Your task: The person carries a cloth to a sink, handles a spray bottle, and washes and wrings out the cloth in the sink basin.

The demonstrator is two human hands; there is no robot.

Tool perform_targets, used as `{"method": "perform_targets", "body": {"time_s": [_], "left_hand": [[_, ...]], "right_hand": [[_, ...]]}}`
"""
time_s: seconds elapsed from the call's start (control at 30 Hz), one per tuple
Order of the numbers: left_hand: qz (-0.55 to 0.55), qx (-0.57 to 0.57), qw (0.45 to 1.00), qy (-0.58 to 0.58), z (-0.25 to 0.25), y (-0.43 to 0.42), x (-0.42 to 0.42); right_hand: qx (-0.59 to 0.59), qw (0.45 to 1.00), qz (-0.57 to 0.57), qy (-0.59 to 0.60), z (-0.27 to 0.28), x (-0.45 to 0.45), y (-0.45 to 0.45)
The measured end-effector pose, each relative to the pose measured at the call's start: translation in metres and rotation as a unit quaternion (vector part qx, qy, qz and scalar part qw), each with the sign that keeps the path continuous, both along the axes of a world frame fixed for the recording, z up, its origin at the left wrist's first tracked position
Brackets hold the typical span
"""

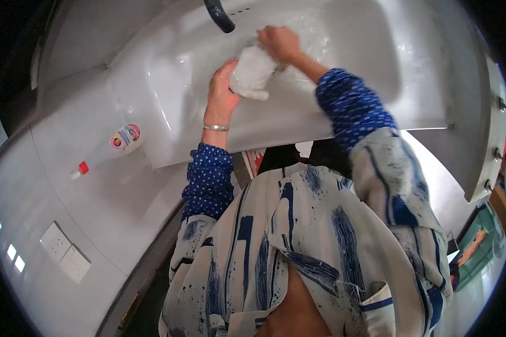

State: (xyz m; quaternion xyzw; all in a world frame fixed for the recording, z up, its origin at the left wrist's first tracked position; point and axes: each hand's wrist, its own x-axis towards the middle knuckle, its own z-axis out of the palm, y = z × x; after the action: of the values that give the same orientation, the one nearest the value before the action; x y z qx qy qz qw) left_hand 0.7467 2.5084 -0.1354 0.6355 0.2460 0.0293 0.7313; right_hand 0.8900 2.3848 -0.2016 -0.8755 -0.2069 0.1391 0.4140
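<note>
A wet white cloth-like bundle (253,72) is between my hands over the white sink basin (320,106). My left hand (222,90) wraps round its left side, with a silver bracelet on the wrist. At its upper right edge, my right hand (280,44) is closed, with the fingers curled and partly hidden; a part of the bundle meets its underside. Water shows in the basin behind both hands. Just above them hangs a dark spout (219,16).
A clear bottle (115,144) with a red cap and colourful label stands left of the basin. Wall sockets (64,251) are at the lower left. A cabinet (480,140) with knobs borders the right side, and a green container (480,247) lies beyond it.
</note>
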Motion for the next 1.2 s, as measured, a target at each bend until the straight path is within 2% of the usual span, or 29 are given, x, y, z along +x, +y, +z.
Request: {"method": "perform_targets", "body": {"time_s": [0.03, 0.07, 0.1, 0.2, 0.23, 0.27, 0.3, 0.33, 0.37, 0.4, 0.43, 0.47, 0.5, 0.57, 0.6, 0.67, 0.73, 0.77, 0.8, 0.87, 0.9, 0.93, 1.0, 1.03, 1.07, 1.1, 1.13, 1.17, 1.2], "left_hand": [[-0.015, 0.040, 0.999, -0.013, 0.001, 0.004, -0.002], [0.049, -0.115, 0.992, 0.028, 0.007, 0.005, -0.005], [0.103, -0.267, 0.956, 0.063, 0.009, 0.006, 0.003], [0.089, -0.258, 0.960, 0.060, -0.014, 0.011, -0.005], [0.087, -0.258, 0.961, 0.059, -0.002, 0.003, -0.001], [0.125, -0.227, 0.955, 0.143, 0.008, -0.007, 0.006], [0.160, -0.193, 0.941, 0.229, 0.017, -0.017, 0.013], [0.152, -0.193, 0.942, 0.230, 0.014, -0.018, 0.017], [0.129, -0.231, 0.934, 0.239, 0.006, -0.015, 0.018], [0.107, -0.269, 0.925, 0.248, -0.008, -0.006, 0.017], [0.042, -0.293, 0.950, 0.100, -0.040, 0.010, -0.001], [-0.019, -0.335, 0.941, -0.054, -0.069, 0.026, -0.019], [-0.025, -0.335, 0.940, -0.053, -0.037, 0.009, -0.004], [0.025, -0.294, 0.955, 0.014, 0.011, -0.021, 0.016], [0.052, -0.272, 0.960, 0.049, 0.025, -0.032, 0.021], [0.080, -0.252, 0.961, 0.086, 0.022, -0.036, 0.019], [0.118, -0.283, 0.949, 0.065, -0.017, -0.020, 0.026], [0.121, -0.250, 0.958, 0.063, -0.044, -0.004, 0.019], [0.121, -0.251, 0.958, 0.065, -0.062, 0.008, 0.003], [-0.019, -0.280, 0.959, -0.039, -0.084, 0.020, 0.000], [0.133, -0.346, 0.928, 0.028, -0.055, 0.005, 0.021], [0.138, -0.343, 0.928, 0.035, -0.029, -0.003, 0.023], [0.016, -0.158, 0.987, 0.020, 0.015, -0.018, 0.023], [0.019, -0.134, 0.991, -0.006, 0.030, -0.025, 0.024], [0.031, -0.134, 0.991, -0.006, 0.023, -0.024, 0.015], [0.035, -0.060, 0.997, 0.020, 0.009, -0.018, 0.005], [0.030, 0.015, 0.999, 0.039, 0.005, -0.017, 0.007], [0.023, 0.033, 0.994, 0.097, 0.002, -0.018, -0.002], [0.024, 0.034, 0.995, 0.096, -0.008, -0.018, -0.007]], "right_hand": [[0.009, 1.000, -0.005, 0.006, 0.004, 0.017, -0.011], [0.017, 1.000, -0.014, 0.015, 0.002, 0.027, -0.022], [0.015, 1.000, -0.022, 0.009, -0.009, 0.041, -0.034], [0.038, 0.996, -0.077, 0.034, -0.033, 0.054, -0.042], [0.040, 0.993, -0.100, 0.036, -0.038, 0.047, -0.035], [0.043, 0.990, -0.127, 0.036, -0.043, 0.044, -0.027], [0.028, 0.996, -0.055, 0.063, -0.037, 0.025, -0.017], [0.107, 0.994, 0.006, 0.009, -0.034, 0.002, -0.003], [0.152, 0.984, -0.022, 0.091, 0.007, -0.032, 0.013], [0.179, 0.977, 0.006, 0.114, 0.030, -0.062, 0.026], [0.197, 0.979, 0.006, 0.046, 0.052, -0.096, 0.034], [0.215, 0.976, 0.006, -0.026, 0.068, -0.111, 0.037], [0.214, 0.976, 0.001, -0.028, 0.062, -0.107, 0.038], [0.060, 0.982, -0.053, -0.169, 0.034, -0.098, 0.044], [0.098, 0.993, -0.068, -0.010, 0.024, -0.072, 0.038], [0.036, 0.996, -0.060, 0.060, -0.003, -0.026, 0.025], [0.141, 0.982, -0.124, 0.019, 0.016, -0.045, 0.037], [0.159, 0.976, -0.138, -0.055, 0.034, -0.066, 0.048], [0.157, 0.976, -0.138, -0.054, 0.052, -0.083, 0.041], [0.269, 0.921, -0.114, -0.257, 0.085, -0.086, 0.029], [0.120, 0.975, -0.085, -0.168, 0.026, -0.069, 0.050], [0.087, 0.994, -0.049, -0.049, 0.010, -0.042, 0.043], [0.098, 0.983, -0.043, -0.150, -0.009, 0.002, 0.010], [0.123, 0.976, -0.047, -0.176, -0.012, 0.015, -0.003], [0.217, 0.957, -0.044, -0.186, -0.018, 0.026, -0.017], [0.193, 0.966, -0.050, -0.166, -0.006, 0.028, -0.037], [0.091, 0.988, -0.029, -0.118, -0.006, 0.033, -0.054], [0.062, 0.995, -0.071, -0.034, -0.019, 0.041, -0.056], [0.031, 0.992, -0.110, 0.058, -0.036, 0.041, -0.055]]}}
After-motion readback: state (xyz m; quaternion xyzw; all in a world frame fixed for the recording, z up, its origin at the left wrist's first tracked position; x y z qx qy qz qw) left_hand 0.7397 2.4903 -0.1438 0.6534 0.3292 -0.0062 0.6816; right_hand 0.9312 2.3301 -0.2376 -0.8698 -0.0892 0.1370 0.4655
